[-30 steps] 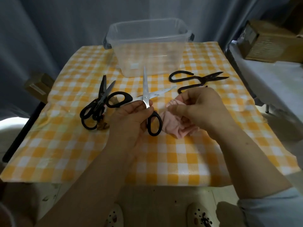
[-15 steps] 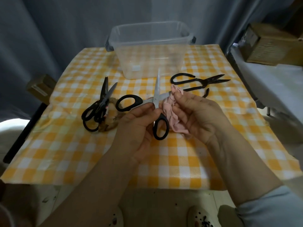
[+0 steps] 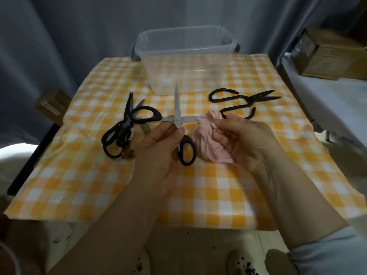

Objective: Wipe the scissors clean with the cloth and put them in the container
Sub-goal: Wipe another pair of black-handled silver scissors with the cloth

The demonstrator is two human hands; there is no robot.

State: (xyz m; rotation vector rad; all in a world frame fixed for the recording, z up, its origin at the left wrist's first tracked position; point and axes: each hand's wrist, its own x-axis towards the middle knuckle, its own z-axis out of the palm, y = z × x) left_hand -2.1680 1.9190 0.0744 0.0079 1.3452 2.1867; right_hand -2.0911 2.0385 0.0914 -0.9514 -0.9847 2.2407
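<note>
At the left, a black pair of scissors (image 3: 119,133) lies on the checked table (image 3: 218,195), waiting. The left hand (image 3: 158,147) pinches the open scissors (image 3: 177,118) at the pivot, holding them above the table in front of the clear container (image 3: 186,58). They are spread into a cross. One blade points away at the container. The other runs rightward into the pink cloth (image 3: 208,139), which the right hand (image 3: 244,139) grips bunched round the tip. It seems best to draw the cloth outward along the flat and off the tip (never across the edge), with the pivot held firm.

Grey curtain (image 3: 59,36) behind yellow-checked table (image 3: 198,195), dim light
</note>
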